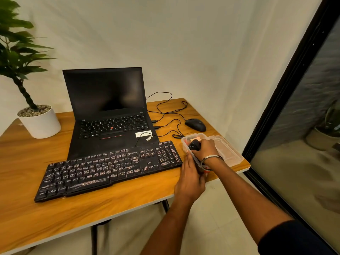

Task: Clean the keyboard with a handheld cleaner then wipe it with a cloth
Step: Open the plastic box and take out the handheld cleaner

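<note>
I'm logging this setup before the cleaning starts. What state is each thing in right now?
Black laptop: lid open, screen dark.
Black external keyboard: flat on the wooden table, keys smeared with pale marks.
Black mouse: idle, untouched.
Clear plastic container: open, no lid on.
Black handheld cleaner: in the container, gripped by the right hand.
Left hand: fingers straight against the container's side.

both my bare arms reach forward. my right hand, a metal bangle on its wrist, curls in a grip; my left hand rests flat, fingers straight.
</note>
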